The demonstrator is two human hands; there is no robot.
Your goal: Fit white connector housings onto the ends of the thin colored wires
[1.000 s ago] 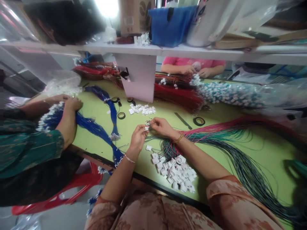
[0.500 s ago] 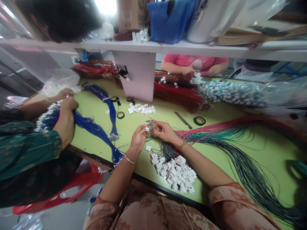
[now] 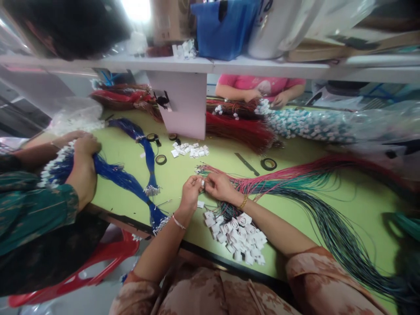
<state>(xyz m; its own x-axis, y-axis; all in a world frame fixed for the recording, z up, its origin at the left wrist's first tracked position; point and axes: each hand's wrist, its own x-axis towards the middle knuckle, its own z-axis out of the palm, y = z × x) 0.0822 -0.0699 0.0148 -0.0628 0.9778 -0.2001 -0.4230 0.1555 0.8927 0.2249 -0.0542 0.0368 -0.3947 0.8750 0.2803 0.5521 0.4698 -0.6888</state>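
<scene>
Between the thumb and fingers of my left hand (image 3: 190,192) is a small white plastic connector (image 3: 202,183). My right hand (image 3: 219,187) is closed in a pinch right beside it; what its fingertips grip is too small to tell. Under and behind my right hand run loose pink and green wires (image 3: 282,175) with metal-tipped ends, and dark wires (image 3: 331,223) trail off to the right. A heap of white connectors (image 3: 243,238) on wires lies below my right wrist. One loose white connector (image 3: 200,204) rests just below my hands.
Loose white connectors (image 3: 198,151), tape rolls (image 3: 269,164) and a flat dark blade-like strip (image 3: 246,164) lie on the green table (image 3: 131,199). At left, a co-worker's hands (image 3: 85,146) hold blue wires (image 3: 120,175). Another person sits opposite, beneath a shelf (image 3: 183,65).
My two hands have come down slightly and drawn closer around the connector. The wire ends behind them show more. The co-worker's hands at left have shifted a little, and the whole view has moved slightly.
</scene>
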